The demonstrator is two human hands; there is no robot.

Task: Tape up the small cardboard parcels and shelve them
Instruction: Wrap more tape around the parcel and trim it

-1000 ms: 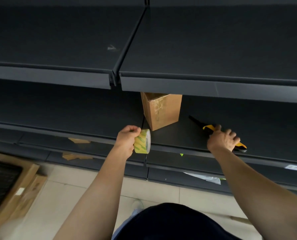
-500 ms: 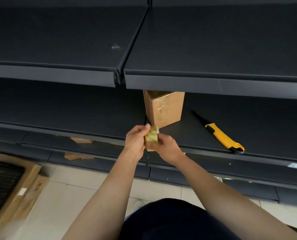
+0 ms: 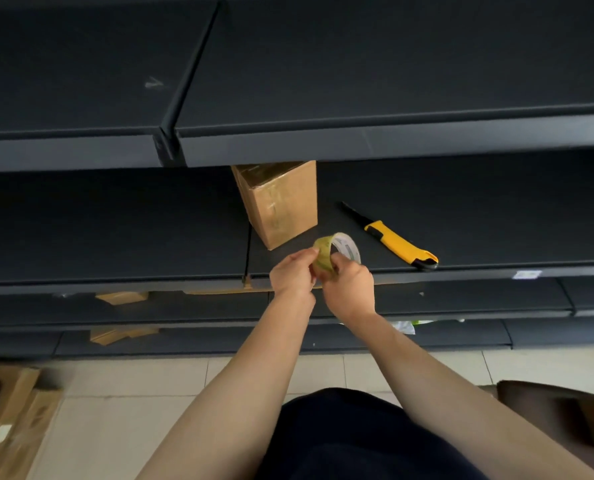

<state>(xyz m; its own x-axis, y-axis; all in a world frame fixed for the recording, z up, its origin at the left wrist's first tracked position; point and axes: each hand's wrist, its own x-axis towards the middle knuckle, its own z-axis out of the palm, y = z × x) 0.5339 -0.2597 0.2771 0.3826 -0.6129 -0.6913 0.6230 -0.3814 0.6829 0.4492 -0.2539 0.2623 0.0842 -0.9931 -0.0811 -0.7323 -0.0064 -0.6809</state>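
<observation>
Both hands meet on one roll of tape, held in the air just above the front lip of the shelf. The left hand has its fingers curled, and its thumb and fingertips pinch the yellowish outer band of the roll on its near side. The right hand is curled round the roll from below, gripping the same band close beside the left fingers. Greenish print runs round the white inner core of the roll, too small to read.

Just beyond the hands a small cardboard parcel stands upright on the shelf. Clear tape glints on its top and front, and no writing on it is legible. Beyond and to the right of the right hand a yellow-and-black utility knife lies flat, apart from the parcel. Further right a white label sits on the shelf's front edge, its print unreadable.
</observation>
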